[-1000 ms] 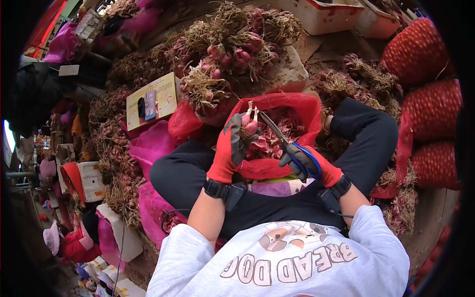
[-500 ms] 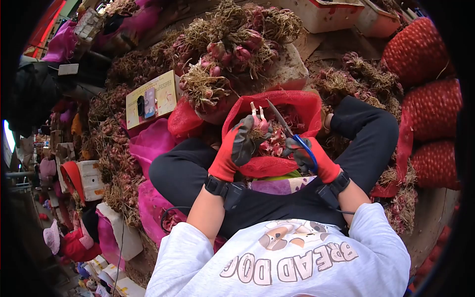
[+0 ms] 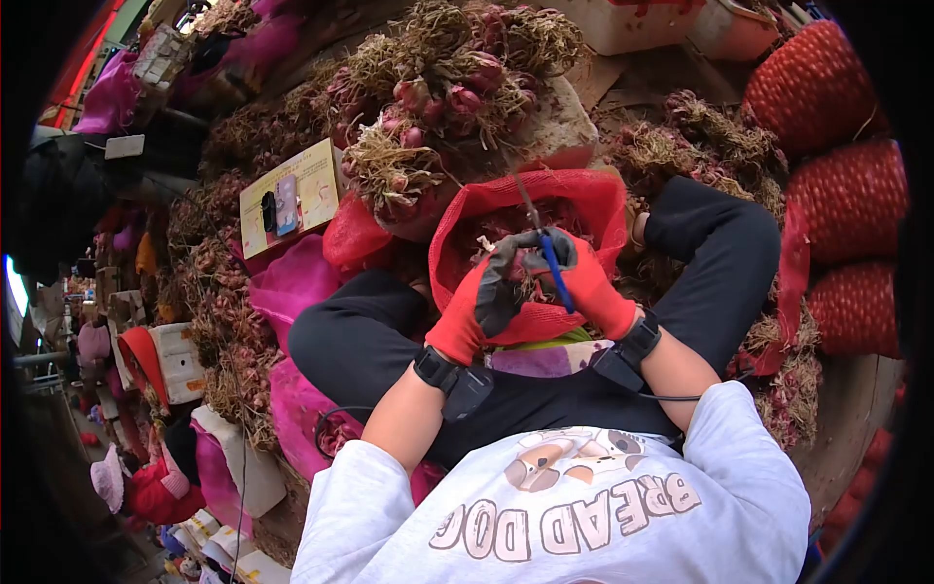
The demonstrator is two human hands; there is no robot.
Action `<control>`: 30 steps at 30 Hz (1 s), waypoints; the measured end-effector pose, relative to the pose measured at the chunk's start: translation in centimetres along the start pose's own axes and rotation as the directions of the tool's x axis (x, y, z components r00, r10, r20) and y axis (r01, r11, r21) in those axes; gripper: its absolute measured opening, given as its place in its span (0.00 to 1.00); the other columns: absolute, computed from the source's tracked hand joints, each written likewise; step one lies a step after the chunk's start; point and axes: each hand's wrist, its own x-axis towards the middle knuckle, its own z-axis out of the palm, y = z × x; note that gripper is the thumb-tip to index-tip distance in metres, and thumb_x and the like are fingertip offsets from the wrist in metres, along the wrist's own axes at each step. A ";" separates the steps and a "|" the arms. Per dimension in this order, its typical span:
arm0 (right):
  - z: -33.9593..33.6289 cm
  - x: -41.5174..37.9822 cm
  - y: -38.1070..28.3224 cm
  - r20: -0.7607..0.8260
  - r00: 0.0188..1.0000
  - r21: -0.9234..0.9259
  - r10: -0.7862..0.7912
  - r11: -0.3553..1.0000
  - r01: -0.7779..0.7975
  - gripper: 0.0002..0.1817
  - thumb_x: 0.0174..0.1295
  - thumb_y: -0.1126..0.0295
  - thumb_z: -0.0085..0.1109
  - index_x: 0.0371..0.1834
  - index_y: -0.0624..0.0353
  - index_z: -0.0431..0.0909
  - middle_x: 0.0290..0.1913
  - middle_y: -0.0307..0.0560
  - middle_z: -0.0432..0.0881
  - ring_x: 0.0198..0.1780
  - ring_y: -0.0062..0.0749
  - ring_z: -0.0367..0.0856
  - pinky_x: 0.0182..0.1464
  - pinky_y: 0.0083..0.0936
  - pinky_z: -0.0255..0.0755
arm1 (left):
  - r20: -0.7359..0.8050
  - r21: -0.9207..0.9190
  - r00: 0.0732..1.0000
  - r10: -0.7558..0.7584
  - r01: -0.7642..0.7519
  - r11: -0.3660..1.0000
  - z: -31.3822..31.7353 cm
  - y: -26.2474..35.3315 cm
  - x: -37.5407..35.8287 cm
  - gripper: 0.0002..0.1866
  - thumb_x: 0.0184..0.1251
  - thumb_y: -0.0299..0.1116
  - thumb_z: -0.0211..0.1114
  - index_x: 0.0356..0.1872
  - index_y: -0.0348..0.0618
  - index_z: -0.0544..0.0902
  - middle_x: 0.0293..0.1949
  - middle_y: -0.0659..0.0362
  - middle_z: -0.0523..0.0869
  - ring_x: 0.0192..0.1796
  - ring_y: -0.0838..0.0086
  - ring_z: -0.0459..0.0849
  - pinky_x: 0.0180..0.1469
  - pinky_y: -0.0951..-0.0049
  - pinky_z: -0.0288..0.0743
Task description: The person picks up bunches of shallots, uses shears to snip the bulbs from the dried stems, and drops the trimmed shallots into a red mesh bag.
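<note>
My left hand (image 3: 496, 290), in a red and grey work glove, is closed on shallots; a pale cut stem (image 3: 485, 243) pokes out above the fingers, and the bulbs are mostly hidden. In my right hand (image 3: 576, 273), gloved alike, are scissors (image 3: 553, 268) with blue handles, their blades pointing away from me. Both hands are close together, fingers almost touching, over the near side of an open red mesh bag (image 3: 605, 200). Loose shallots and skins lie inside the bag, between my legs.
Bundles of dried shallots (image 3: 457, 92) are heaped on a pale block ahead. A yellow board (image 3: 316, 190) holding a phone (image 3: 286, 204) lies to the left, beside pink mesh (image 3: 292, 277). Full red mesh sacks (image 3: 817, 88) are stacked at right.
My right hand has moved left and up against my left hand, turning the scissors more upright. The shallots, visible before above my left fingers, are now mostly covered.
</note>
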 end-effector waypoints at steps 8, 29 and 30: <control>-2.7 -0.3 -0.4 0.000 0.969 0.181 0.246 0.953 -0.242 0.17 0.61 0.67 0.62 0.51 0.62 0.75 0.33 0.37 0.76 0.29 0.20 0.76 0.32 0.19 0.72 | -0.297 0.155 0.954 0.032 0.016 0.988 1.3 0.1 -0.4 0.19 0.67 0.50 0.63 0.49 0.47 0.80 0.41 0.60 0.86 0.40 0.73 0.84 0.35 0.80 0.82; -1.3 -2.7 -2.1 0.074 0.989 -0.923 -0.129 0.367 0.117 0.24 0.53 0.54 0.67 0.44 0.60 0.73 0.38 0.54 0.78 0.40 0.52 0.79 0.40 0.40 0.72 | -0.115 0.296 0.861 0.495 -0.446 0.845 -1.8 1.3 -0.2 0.18 0.71 0.43 0.60 0.57 0.49 0.74 0.53 0.65 0.79 0.57 0.72 0.77 0.58 0.62 0.76; -1.4 -2.9 -1.5 0.064 0.989 -0.938 -0.134 0.329 0.106 0.23 0.54 0.54 0.66 0.44 0.60 0.74 0.37 0.54 0.79 0.40 0.52 0.79 0.40 0.40 0.72 | -0.124 0.328 0.852 0.508 -0.448 0.832 -1.5 0.9 0.0 0.16 0.72 0.43 0.59 0.56 0.49 0.75 0.53 0.65 0.79 0.55 0.73 0.79 0.57 0.64 0.77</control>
